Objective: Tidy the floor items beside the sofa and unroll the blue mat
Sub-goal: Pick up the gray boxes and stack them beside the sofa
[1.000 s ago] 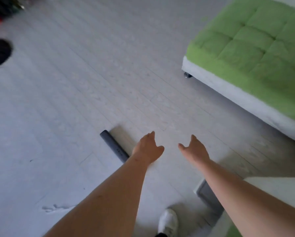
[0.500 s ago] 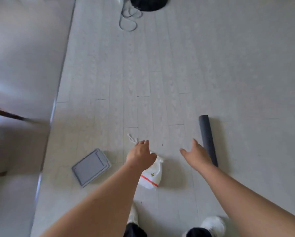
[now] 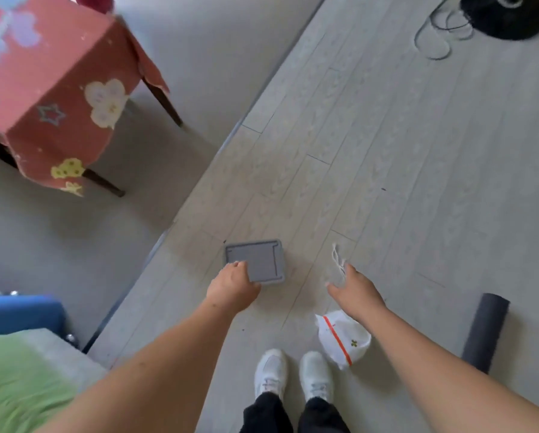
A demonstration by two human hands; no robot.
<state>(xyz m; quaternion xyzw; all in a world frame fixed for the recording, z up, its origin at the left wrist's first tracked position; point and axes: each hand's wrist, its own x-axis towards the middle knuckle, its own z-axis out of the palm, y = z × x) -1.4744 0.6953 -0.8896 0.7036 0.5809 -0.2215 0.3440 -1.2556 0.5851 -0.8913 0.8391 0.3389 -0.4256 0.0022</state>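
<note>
Both hands empty: left hand (image 3: 233, 287) curled over grey tray (image 3: 254, 260), right hand (image 3: 357, 289) fingers spread above white bag (image 3: 343, 337); rolled mat (image 3: 485, 331) on floor far right, prob light, soft, grab mid-roll.

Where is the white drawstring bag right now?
In the head view, the white drawstring bag lies on the floor low and right of centre, just right of the white shoes, with the dark rolled mat further right.
</note>
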